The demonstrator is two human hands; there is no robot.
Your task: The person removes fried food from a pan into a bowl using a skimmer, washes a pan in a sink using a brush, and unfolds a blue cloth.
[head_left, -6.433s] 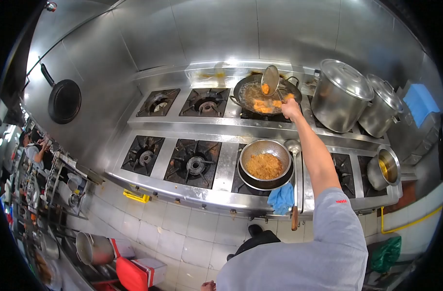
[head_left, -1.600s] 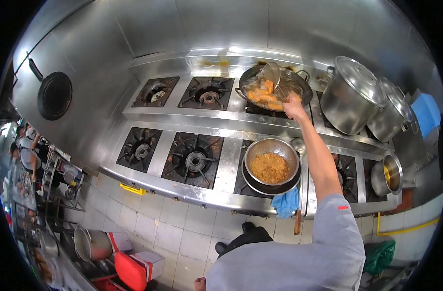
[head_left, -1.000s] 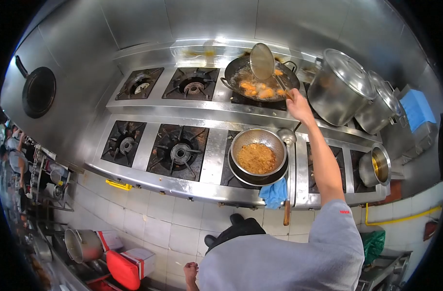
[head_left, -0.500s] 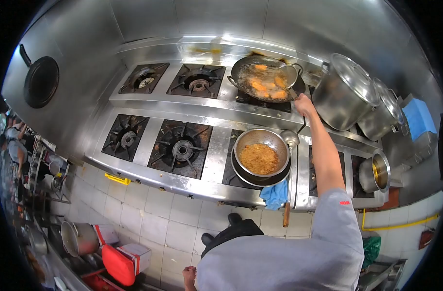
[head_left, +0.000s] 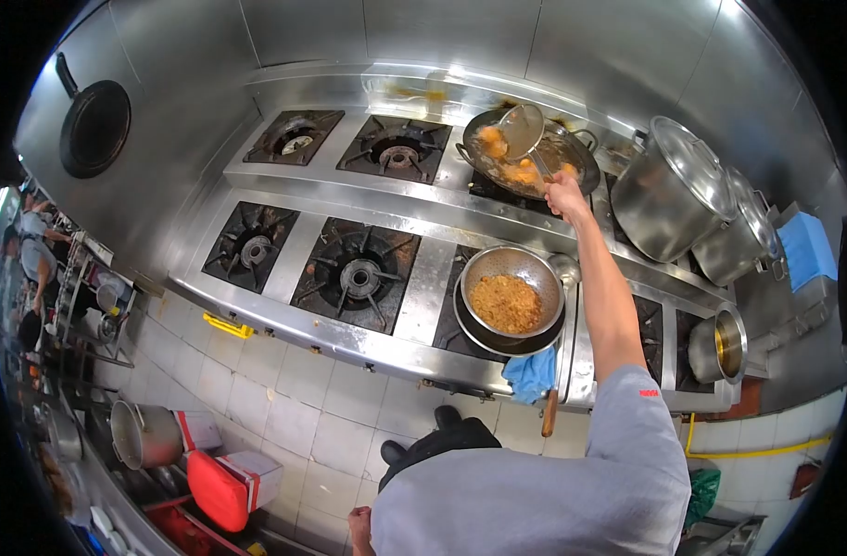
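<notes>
My right hand (head_left: 564,196) is closed around the handle of a round metal skimmer (head_left: 522,128). The skimmer's bowl is tilted over the back left part of a dark wok (head_left: 588,167) on a rear burner. Orange fried pieces (head_left: 521,172) lie in bubbling oil there, some beside and partly behind the skimmer. Down by my body, my left hand (head_left: 360,524) is curled into a fist, well away from the stove. In front of the wok, a perforated metal bowl (head_left: 555,278) of golden fried bits (head_left: 505,304) rests on a dark pan (head_left: 486,347).
Tall lidded pots (head_left: 660,204) stand right of the wok. A ladle (head_left: 566,269) lies beside the perforated bowl, and a blue cloth (head_left: 530,375) hangs near a wooden handle (head_left: 549,412). A metal pot (head_left: 720,345) sits far right. Bare burners (head_left: 359,278) are on the left.
The skimmer has moved left across the wok, from its right rim, and its bowl has turned up on edge. My right hand has moved slightly left with it. The view has shifted a little.
</notes>
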